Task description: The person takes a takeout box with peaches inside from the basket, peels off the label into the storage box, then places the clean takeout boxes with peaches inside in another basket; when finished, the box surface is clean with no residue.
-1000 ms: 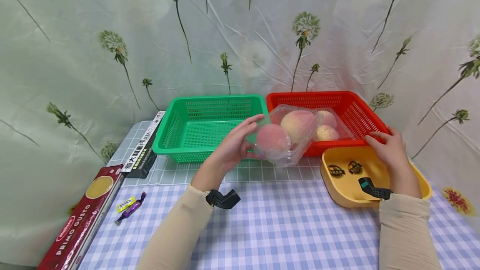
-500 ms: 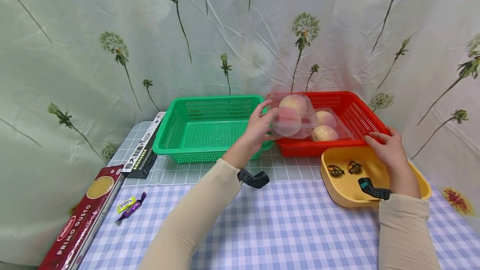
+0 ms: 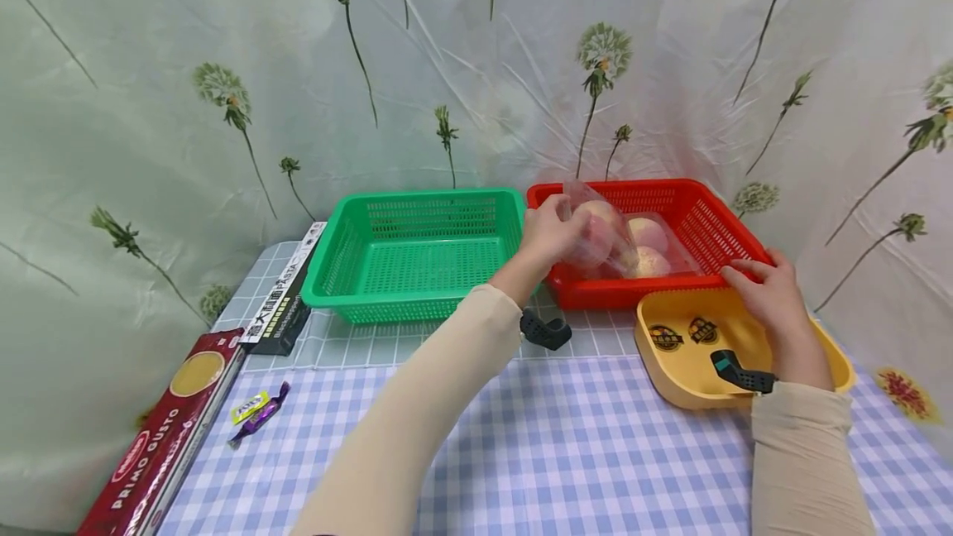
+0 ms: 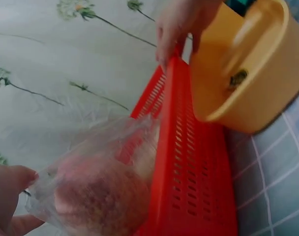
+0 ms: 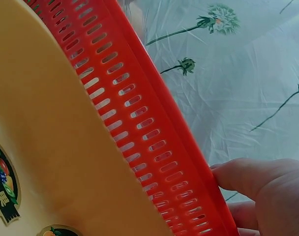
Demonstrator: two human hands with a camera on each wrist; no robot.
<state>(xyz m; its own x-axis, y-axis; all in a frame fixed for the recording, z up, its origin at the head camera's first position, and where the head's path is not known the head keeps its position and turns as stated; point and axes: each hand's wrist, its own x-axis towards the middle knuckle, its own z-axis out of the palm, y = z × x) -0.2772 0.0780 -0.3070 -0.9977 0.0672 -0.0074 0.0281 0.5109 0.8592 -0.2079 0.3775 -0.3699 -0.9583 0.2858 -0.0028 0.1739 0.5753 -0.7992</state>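
My left hand [image 3: 551, 230] grips one end of a clear plastic pack of peaches [image 3: 597, 238], tilted over the left part of the red basket [image 3: 596, 296]. In the left wrist view the thumb and a finger are at the edge of the clear plastic. Beside it in the basket lies another clear pack with peaches [image 3: 649, 246]. My right hand [image 3: 774, 296] holds the basket's front right corner; the right wrist view has the thumb [image 5: 238, 173] on the rim and fingers below it. The held pack's underside is hidden.
A green basket [image 3: 402, 301] stands left of the red one. A yellow bin [image 3: 685, 379] with round stickers sits under my right forearm. At left lie a black pasta box [image 3: 286, 313], a red Primo Gusto pack [image 3: 171, 428] and two small wrapped sweets [image 3: 260, 418].
My left hand has carried the peach pack rightward and back, from in front of the two baskets to over the red basket, and the pack now tilts more. The right hand has stayed on the rim.
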